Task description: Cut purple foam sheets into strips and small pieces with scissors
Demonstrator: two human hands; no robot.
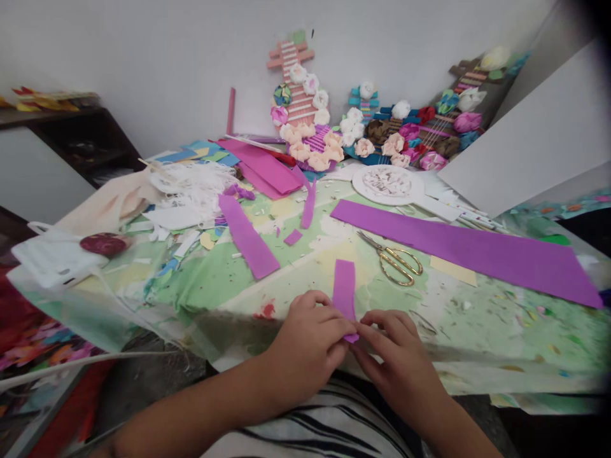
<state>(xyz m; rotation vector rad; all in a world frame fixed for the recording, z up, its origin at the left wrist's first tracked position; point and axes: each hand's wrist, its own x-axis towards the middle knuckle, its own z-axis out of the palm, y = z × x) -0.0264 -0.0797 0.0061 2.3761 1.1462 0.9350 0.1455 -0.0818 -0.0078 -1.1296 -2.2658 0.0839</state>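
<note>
Looking through the head camera, I see the left hand (310,337) pinching the near end of a short purple strip (344,283), which points away from the body above the table edge. Its fingers cover part of this end, so I cannot see well how it is folded there. The right hand (398,346) has its fingertips at the same end, thumb and forefinger close together; whether they also grip, I cannot tell. Just beyond lie the scissors (400,264) with gold handles, and behind them a long purple sheet (468,254). To the left is a wider purple strip (248,236), near a heap of white strings (198,184). Farther, a white paddle-shaped piece (387,184) carries brownish marks, too small for me to read. Against the wall, flower-covered models (305,105) overlap one another, and dark blur cuts the upper right corner.
</note>
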